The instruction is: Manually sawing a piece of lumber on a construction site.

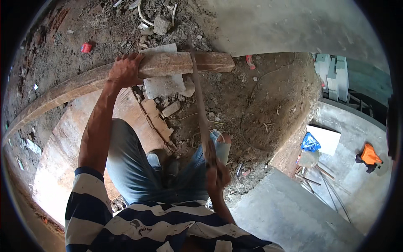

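Observation:
A long wooden beam (166, 64) runs from the far left across to the middle of the view, resting on a pale flat slab (161, 87). My left hand (125, 70) presses on top of the beam, fingers wrapped over it. In my right hand (218, 175), near my right knee, is the handle of a handsaw (200, 105). Its long, narrow blade stretches away from me and crosses the beam close to its right end. Blur on the blade and right hand hides how deep the cut goes.
Rubble and stones (162, 25) lie on the dirt floor (268, 101). A large plywood sheet (79, 138) is at my left. A thin cable (247, 113) curves over the dirt. To the right are a concrete ledge (289, 201), a blue bag (310, 143) and an orange cloth (370, 154).

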`<state>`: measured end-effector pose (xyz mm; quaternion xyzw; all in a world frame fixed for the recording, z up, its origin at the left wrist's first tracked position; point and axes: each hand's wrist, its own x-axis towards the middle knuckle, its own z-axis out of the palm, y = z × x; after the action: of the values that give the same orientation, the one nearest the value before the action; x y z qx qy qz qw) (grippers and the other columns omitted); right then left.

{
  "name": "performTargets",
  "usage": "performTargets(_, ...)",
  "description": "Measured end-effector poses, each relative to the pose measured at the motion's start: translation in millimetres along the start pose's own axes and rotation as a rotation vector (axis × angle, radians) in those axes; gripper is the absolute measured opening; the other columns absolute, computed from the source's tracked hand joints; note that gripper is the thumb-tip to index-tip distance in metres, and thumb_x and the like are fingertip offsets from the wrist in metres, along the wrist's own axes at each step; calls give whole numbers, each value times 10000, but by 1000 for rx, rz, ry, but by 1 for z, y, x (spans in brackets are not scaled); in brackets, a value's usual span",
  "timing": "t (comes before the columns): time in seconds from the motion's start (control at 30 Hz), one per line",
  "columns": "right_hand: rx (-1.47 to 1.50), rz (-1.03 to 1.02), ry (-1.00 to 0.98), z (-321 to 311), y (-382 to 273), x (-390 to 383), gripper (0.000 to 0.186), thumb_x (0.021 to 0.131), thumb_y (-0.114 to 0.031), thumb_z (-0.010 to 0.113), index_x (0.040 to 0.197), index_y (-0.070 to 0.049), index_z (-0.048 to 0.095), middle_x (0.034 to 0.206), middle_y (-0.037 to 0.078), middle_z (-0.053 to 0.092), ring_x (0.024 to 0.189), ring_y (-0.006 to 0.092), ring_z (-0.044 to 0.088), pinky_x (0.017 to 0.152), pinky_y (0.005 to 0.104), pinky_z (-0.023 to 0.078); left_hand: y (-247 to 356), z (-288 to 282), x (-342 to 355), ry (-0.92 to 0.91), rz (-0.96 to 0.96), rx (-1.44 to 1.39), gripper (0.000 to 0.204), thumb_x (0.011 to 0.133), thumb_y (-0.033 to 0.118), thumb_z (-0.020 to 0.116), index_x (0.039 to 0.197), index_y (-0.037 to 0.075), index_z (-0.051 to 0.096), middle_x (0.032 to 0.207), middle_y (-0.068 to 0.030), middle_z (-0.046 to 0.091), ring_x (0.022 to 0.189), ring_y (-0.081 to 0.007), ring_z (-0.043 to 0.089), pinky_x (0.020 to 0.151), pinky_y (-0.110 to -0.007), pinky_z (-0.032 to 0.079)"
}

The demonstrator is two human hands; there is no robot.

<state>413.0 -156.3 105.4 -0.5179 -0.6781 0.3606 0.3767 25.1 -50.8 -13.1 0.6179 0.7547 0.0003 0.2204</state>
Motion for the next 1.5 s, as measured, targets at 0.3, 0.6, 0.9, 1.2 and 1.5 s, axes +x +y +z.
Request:
performTargets(0.3,58,-195,15,84,34,138,276,962,-120,586,1194,27,614,965,107,671,774,191,618,696,308,500,12,14,5,20,35,-25,946,588,401,830,1406,140,433,1372,-182,505,1257,-381,490,1081,-525,354)
performTargets(0.6,2,-233,62,66,38,139,249,941,-103,631,1156,21,624,841,80,604,753,123,577,642,277,462,20,8,25,104,63,12,960,588,413,831,1418,152,427,1375,-191,508,1223,-400,521,1055,-512,394)
performTargets(0.9,19,165,-80,-19,-2,0,316,968,-168,552,1189,47,619,1066,183,700,916,174,671,775,289,514,-5,-7,9,48,32,-92,832,603,341,821,1342,124,507,1205,-166,620,1063,-371,621,915,-470,510)
performTargets(1.2,-402,-31,-156,22,26,39,279,957,-151,592,1155,43,631,1003,166,687,882,188,643,755,296,501,-13,-10,16,2,-6,-216,734,590,336,805,1250,104,582,1247,-204,609,1072,-330,639,881,-450,532)
performTargets(1.5,-61,-77,-31,60,27,165,205,939,-82,618,1111,28,634,939,160,676,825,238,664,717,331,510,16,-1,34,-7,164,-235,816,587,348,823,1311,104,537,1189,-191,633,1048,-359,635,921,-455,509)
